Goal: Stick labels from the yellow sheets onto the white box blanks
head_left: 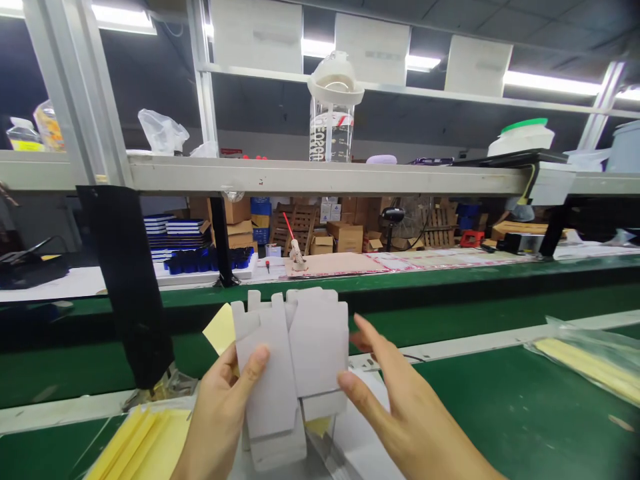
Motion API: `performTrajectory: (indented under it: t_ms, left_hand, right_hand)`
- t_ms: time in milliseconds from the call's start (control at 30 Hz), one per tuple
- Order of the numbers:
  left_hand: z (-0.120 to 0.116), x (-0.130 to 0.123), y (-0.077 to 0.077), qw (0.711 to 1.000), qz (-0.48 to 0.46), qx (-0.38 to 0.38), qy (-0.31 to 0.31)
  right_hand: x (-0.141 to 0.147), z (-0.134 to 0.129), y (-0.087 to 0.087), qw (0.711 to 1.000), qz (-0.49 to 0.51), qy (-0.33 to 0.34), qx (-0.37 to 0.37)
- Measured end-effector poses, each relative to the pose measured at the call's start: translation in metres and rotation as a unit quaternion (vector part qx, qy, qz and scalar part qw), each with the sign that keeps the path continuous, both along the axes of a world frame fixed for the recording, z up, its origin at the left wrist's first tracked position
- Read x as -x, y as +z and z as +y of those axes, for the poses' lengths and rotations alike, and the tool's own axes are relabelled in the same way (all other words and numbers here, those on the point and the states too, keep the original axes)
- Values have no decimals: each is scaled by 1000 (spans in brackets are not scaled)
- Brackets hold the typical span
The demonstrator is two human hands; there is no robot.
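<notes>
My left hand point(227, 390) grips several flat white cardboard pieces point(320, 343), which look like folded box blanks with tabs along the top, the thumb pressed on the front one. A yellow sheet point(221, 329) sticks out behind them at the upper left. On the other side, my right hand point(395, 387) is open, thumb and fingers apart. Its thumb tip is at the cardboard's right edge; whether it touches cannot be told. Below the pieces are white sheets point(367, 427) and some clear plastic, partly hidden.
Yellow sheets point(145, 443) lie at the lower left, and a plastic bag with yellow strips point(590, 363) at the right. A green conveyor belt point(465, 300) crosses ahead. Above it runs a shelf point(280, 177) bearing a clear bottle point(332, 127). A black-wrapped post point(127, 280) stands at the left.
</notes>
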State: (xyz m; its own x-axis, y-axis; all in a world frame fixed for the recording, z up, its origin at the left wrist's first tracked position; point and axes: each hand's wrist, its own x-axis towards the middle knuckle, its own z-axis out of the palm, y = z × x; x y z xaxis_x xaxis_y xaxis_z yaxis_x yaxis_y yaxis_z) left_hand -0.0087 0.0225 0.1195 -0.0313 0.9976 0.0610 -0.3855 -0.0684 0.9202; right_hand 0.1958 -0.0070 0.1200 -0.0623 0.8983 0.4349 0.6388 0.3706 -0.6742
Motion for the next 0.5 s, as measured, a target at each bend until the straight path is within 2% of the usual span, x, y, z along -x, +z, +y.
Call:
performTrajectory:
  t_ms: [67,133,167,233,300,367,433,500]
  left_hand:
    - [-6,-7,-1,1000,-9,0,23]
    - [-13,-14,-1,999,-10,9,51]
    - [-16,-17,0,998,-7,10,55]
    - [-21,-21,6,998,5,1,58]
    - [-22,-19,17,997,11,-11,72]
    - [-19,-12,28,994,-3,4,109]
    - [-16,-5,30,988,-7,50,145]
    - [-18,-1,18,985,7,119,128]
  right_hand:
    - [12,3,14,980,166,95,55]
    - [21,6,21,931,296,194,94]
    - [22,8,24,910,338,216,105]
    - [12,14,33,892,391,201,103]
    - [-14,25,42,892,410,157,106]
    - [-46,36,46,895,391,135,167]
    - [-72,43,35,888,344,138,273]
    - [-88,45,11,891,262,127,350]
